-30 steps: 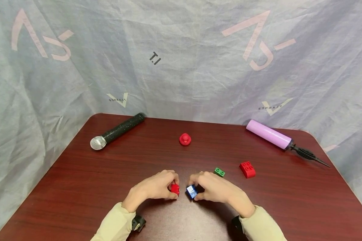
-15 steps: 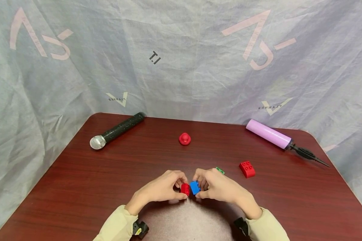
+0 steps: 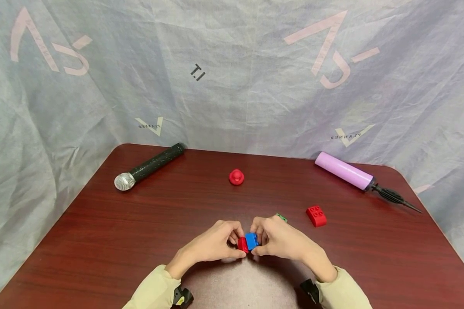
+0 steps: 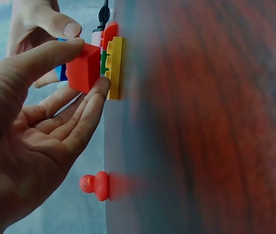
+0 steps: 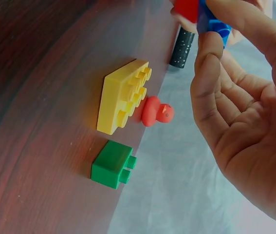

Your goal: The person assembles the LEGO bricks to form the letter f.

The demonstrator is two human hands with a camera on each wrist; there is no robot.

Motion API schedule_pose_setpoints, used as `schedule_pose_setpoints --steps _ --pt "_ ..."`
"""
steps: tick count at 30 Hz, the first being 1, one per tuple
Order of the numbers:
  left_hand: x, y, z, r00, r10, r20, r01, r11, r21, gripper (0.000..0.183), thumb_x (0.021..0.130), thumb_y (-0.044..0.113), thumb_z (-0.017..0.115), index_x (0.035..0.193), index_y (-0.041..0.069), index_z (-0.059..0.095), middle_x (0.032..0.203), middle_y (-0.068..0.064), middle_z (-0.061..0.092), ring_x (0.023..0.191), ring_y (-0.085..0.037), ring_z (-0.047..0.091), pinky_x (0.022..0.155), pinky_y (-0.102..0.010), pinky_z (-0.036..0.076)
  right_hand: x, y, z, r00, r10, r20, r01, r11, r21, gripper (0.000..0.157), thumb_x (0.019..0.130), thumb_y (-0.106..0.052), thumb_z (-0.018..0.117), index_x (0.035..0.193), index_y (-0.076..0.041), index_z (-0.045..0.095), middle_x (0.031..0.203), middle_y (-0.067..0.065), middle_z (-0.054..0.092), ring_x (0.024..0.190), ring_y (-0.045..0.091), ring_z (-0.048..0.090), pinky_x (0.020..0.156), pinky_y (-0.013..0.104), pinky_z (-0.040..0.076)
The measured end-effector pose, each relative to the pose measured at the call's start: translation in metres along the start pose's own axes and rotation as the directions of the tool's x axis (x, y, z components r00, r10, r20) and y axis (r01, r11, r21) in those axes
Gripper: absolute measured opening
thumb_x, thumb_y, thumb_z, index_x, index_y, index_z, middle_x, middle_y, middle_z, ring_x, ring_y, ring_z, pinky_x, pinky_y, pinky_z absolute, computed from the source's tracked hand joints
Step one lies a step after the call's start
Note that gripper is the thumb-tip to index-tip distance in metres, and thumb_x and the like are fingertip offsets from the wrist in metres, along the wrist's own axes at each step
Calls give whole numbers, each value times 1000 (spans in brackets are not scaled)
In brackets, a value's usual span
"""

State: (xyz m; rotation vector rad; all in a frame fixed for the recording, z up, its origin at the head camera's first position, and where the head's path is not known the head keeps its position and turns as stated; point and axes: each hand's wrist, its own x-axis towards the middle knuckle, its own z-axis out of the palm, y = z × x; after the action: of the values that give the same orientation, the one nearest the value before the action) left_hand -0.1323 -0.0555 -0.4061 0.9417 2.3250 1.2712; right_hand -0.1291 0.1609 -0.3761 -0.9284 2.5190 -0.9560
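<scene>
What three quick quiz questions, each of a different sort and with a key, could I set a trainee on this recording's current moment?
1. Multiple choice: what does the right hand hold? A) green block; B) blue block; C) purple pump.
2. True or false: in the head view, the microphone lies to the left of the red duck.
3. Short answer: which block shows in both wrist views but cannot be seen in the head view?

Key: 1. B. 2. True. 3. The yellow block.
</scene>
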Motion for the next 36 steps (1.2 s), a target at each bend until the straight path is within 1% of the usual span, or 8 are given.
schedule_pose_setpoints --steps 6,10,13,18,26,28,32,36 --pt "1 -1 4 1000 12 -11 -12 1000 9 25 77 7 81 88 7 59 83 0 66 78 -12 65 74 -22 54 1 -1 2 1000 -11 10 11 1000 -27 28 72 -9 84 88 -8 61 63 -13 58 55 -3 53 53 19 47" --pt "1 -2 8 1000 -4 -16 4 1000 0 26 76 6 81 89 7 58 87 0 66 79 -9 64 75 -20 53 2 -4 3 1000 -30 -1 30 996 -80 22 71 -8 85 73 -9 64 74 -11 58 57 -4 50 52 18 45" --pt "2 -4 10 1000 -15 -20 15 1000 0 27 76 5 81 90 7 58 89 0 65 80 -6 62 75 -19 52 2 -7 4 1000 -31 -3 31 994 -109 23 70 -9 86 69 -10 63 74 -10 57 58 -5 48 52 17 44" --pt "2 -3 14 999 -10 -36 10 1000 11 28 75 4 81 91 7 58 88 -1 65 81 -4 61 75 -18 52 1 -11 5 999 -27 -17 24 991 -134 29 70 -12 87 80 -11 60 60 -12 52 55 -4 45 51 17 43" --pt "2 -2 18 996 30 -81 -26 998 60 29 73 3 81 89 6 57 88 -3 63 82 -11 61 74 -21 52 -2 -12 7 997 -46 -63 29 970 -241 34 69 -22 89 83 -17 59 77 -8 53 68 3 52 59 17 43" --pt "2 -2 19 995 43 -92 -35 996 83 30 72 3 82 88 5 57 88 -3 61 82 -12 60 74 -20 50 -2 -11 7 998 -41 -55 27 973 -230 33 70 -22 88 84 -16 59 79 -8 54 69 3 53 60 17 44" --pt "2 -2 21 991 76 -106 -61 989 132 31 71 4 83 87 5 56 87 -3 56 82 -15 56 73 -19 46 -2 -10 6 999 -33 -24 29 988 -150 32 72 -17 87 85 -13 59 77 -7 60 65 -2 54 58 17 46" --pt "2 -2 22 993 65 -98 -53 992 118 30 72 2 82 87 4 56 85 -3 55 80 -14 54 72 -18 45 -1 -9 6 1000 -28 2 28 995 -97 32 72 -14 87 85 -10 58 73 -6 62 64 -5 55 57 16 47"
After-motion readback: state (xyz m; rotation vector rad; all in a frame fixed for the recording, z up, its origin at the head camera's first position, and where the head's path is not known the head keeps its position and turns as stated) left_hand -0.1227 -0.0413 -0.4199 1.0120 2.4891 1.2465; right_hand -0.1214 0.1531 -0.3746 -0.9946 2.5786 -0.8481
